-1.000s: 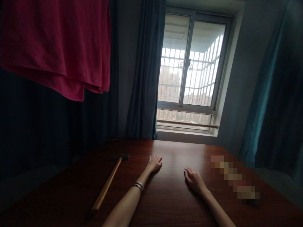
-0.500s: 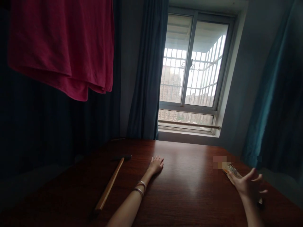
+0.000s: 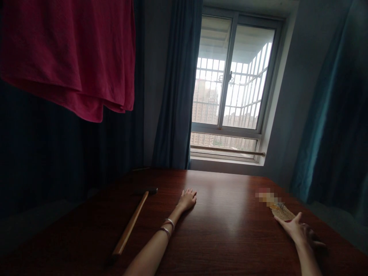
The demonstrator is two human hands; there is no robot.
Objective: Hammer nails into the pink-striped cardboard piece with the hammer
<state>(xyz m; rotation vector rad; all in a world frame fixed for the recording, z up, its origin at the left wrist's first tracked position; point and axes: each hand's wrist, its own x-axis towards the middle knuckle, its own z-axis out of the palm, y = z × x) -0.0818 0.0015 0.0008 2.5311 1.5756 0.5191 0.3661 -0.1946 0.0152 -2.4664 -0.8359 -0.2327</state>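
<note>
My left hand [image 3: 188,199] lies flat and open on the dark wooden table [image 3: 224,230], fingers stretched toward the window, with bracelets on the wrist. A wooden-handled hammer [image 3: 131,223] lies on the table just left of that arm, its dark head pointing away from me. My right hand [image 3: 300,232] rests at the table's right side on the near end of a flat yellowish object [image 3: 279,211]. The thumb is stretched out and the fingers are spread over the object. Part of the object is blurred out.
A red cloth [image 3: 71,57] hangs overhead at the upper left. Beyond the table is a barred window [image 3: 230,88] with blue curtains [image 3: 175,88] on both sides. A wooden rod [image 3: 227,150] lies along the sill.
My right hand moved from the middle of the table out to the right, hovered spread above the yellowish object, and has now come down onto it. My left hand and the hammer stayed put.
</note>
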